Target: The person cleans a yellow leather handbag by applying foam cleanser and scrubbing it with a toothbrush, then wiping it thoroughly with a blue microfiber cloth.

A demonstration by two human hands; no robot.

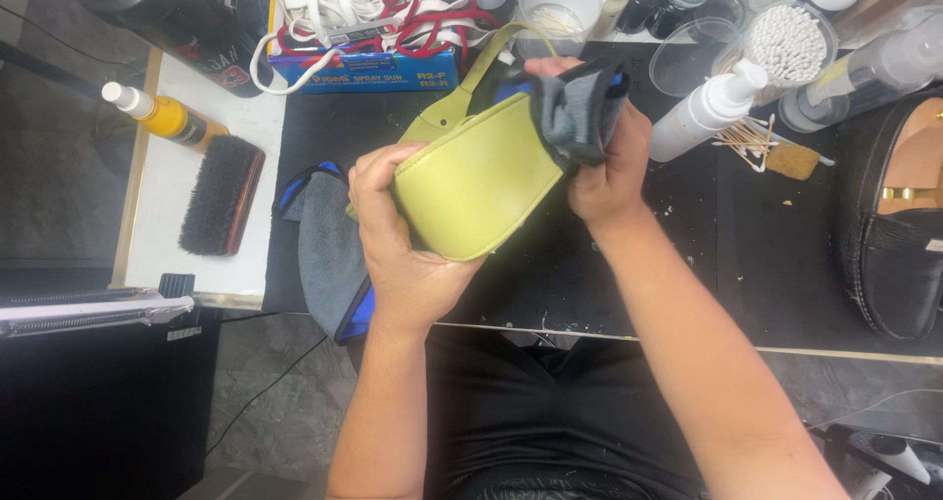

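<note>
Left hand (398, 235) gripping green bag (476, 181) from below, above black counter (766, 254); right hand (599, 161) pinching grey cloth (575, 112) vs bag's side. Brush (221, 195) far left.

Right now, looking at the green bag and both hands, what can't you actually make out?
Head view only:
- Green bag: far end hidden by the grey cloth bunched in the right hand.
- Its strap: upper end lost among clutter.
- Left hand: palm hidden behind the bag.
- Black loafer: cut off by the right edge.
- White spray bottle: label too small.
</note>
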